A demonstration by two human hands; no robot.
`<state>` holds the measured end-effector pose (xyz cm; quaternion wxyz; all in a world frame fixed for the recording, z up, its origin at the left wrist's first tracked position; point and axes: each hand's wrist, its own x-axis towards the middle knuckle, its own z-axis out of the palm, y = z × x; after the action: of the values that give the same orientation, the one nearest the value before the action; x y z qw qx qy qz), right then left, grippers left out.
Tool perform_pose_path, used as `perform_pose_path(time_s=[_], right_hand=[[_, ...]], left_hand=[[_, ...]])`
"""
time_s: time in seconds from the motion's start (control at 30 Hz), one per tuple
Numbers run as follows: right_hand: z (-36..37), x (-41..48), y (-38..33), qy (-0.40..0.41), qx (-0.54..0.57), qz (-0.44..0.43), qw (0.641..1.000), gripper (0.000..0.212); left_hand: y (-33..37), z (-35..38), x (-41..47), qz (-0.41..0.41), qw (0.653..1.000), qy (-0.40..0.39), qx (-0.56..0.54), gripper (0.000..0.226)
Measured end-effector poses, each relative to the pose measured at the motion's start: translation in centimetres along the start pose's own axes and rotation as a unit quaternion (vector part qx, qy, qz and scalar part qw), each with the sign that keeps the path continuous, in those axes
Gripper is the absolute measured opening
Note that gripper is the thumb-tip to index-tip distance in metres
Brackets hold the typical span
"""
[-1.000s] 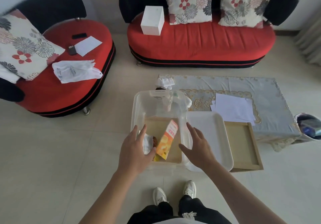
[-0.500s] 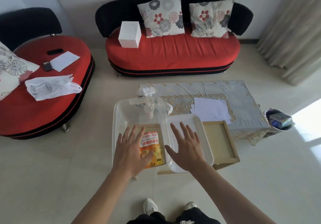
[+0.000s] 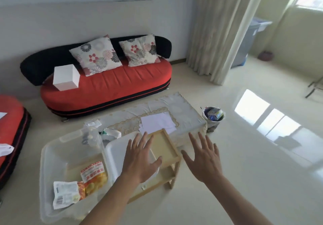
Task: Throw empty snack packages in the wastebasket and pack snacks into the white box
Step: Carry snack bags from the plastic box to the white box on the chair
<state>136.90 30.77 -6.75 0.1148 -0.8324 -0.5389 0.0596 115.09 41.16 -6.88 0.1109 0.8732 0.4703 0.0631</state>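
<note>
**Kid:** Hands first! The left hand (image 3: 139, 161) is spread flat, fingers wide apart, and holds nothing. It hovers over the white lid (image 3: 117, 155). The right hand (image 3: 203, 156) is wide apart too and empty, out over the bare floor.

**Helper:** Where are the snacks?

**Kid:** Two snack bags (image 3: 82, 182) lie inside the clear box (image 3: 50, 156). That box is low and to the left of both hands. The left hand is much nearer to it.

**Helper:** And the lid?

**Kid:** It leans on the box's right edge, partly on the small wooden table (image 3: 166, 148). Its long side runs away from the person. I think the lid goes on next, so it has to slide left, over the box.

**Helper:** The wastebasket?

**Kid:** The wastebasket (image 3: 212, 118) sits far ahead on the right, beside the low table (image 3: 183, 116) with the cloth. Wrappers already poke out of it. The right hand is closer to that one.
</note>
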Motion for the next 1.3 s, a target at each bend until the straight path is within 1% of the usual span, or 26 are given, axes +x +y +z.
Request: perform_pose_path(time_s=[0.17,0.3,0.47,0.67,0.83,0.97,1.1,1.2,1.3], right_hand=[[-4.4,-6.0,12.5,0.047,0.001,0.117,0.992,0.08],[-7.5,-11.6,21.8,0.073,-0.007,0.226,0.971,0.083],[-10.9,-17.6,30.6,0.103,-0.001,0.357,0.928,0.089],[-13.0,-22.0,38.3,0.14,-0.005,0.483,0.864,0.092],[-14.4,-23.5,44.1,0.167,-0.009,0.563,0.81,0.09],[-15.8,-23.9,48.5,0.172,-0.009,0.628,0.759,0.091],[-17.7,-24.0,52.0,0.178,-0.025,0.679,0.712,0.091],[-18.5,-24.1,53.8,0.203,-0.029,0.709,0.675,0.086],[-18.9,-24.6,55.2,0.199,-0.026,0.737,0.646,0.082]], left_hand=[[15.1,3.2,1.5,0.101,0.994,-0.02,-0.029,0.093],[26.1,5.9,2.3,0.186,0.98,-0.053,-0.037,0.095],[37.2,7.4,3.6,0.285,0.955,-0.068,-0.035,0.095],[48.2,9.4,6.2,0.389,0.916,-0.09,-0.042,0.094],[57.7,12.8,9.2,0.464,0.876,-0.116,-0.066,0.093],[65.4,15.1,11.6,0.528,0.833,-0.141,-0.083,0.091],[72.7,17.2,13.3,0.592,0.784,-0.162,-0.098,0.09],[77.3,18.6,13.8,0.634,0.745,-0.182,-0.103,0.09],[81.0,19.9,13.7,0.674,0.707,-0.192,-0.096,0.091]])
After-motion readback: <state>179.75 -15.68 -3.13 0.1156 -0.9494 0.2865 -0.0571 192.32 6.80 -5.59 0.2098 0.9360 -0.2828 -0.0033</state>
